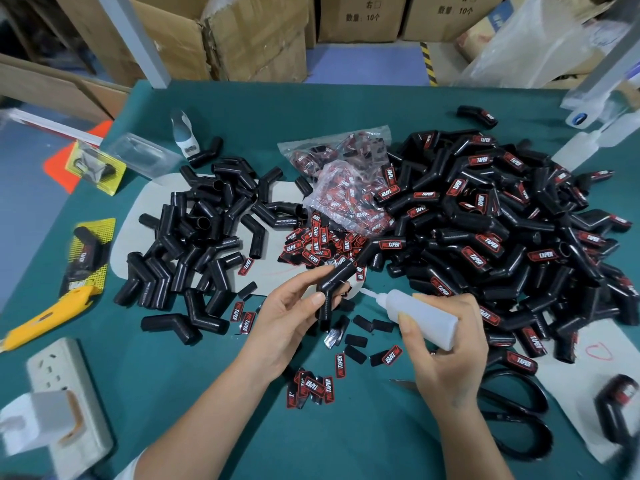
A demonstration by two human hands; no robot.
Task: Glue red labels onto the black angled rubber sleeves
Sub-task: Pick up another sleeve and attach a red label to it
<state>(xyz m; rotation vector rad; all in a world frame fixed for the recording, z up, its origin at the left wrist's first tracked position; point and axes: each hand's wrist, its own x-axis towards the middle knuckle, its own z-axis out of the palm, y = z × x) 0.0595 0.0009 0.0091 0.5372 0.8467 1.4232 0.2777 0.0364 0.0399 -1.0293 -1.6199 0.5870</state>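
My left hand (289, 317) grips a black angled rubber sleeve (334, 289) above the green table. My right hand (446, 344) holds a white glue bottle (420, 315) on its side, its nozzle tip pointing left at the sleeve's bend. A pile of unlabelled sleeves (201, 237) lies to the left. A larger heap of sleeves with red labels (512, 230) fills the right side. Loose red labels (318, 244) lie scattered in the middle, and more (313, 388) sit near my wrists.
Plastic bags of labels (346, 178) lie at centre back. A yellow utility knife (45, 317) and a power strip (65, 393) are at the left. Black scissors (516, 417) lie at the right. Cardboard boxes (242, 32) stand behind the table.
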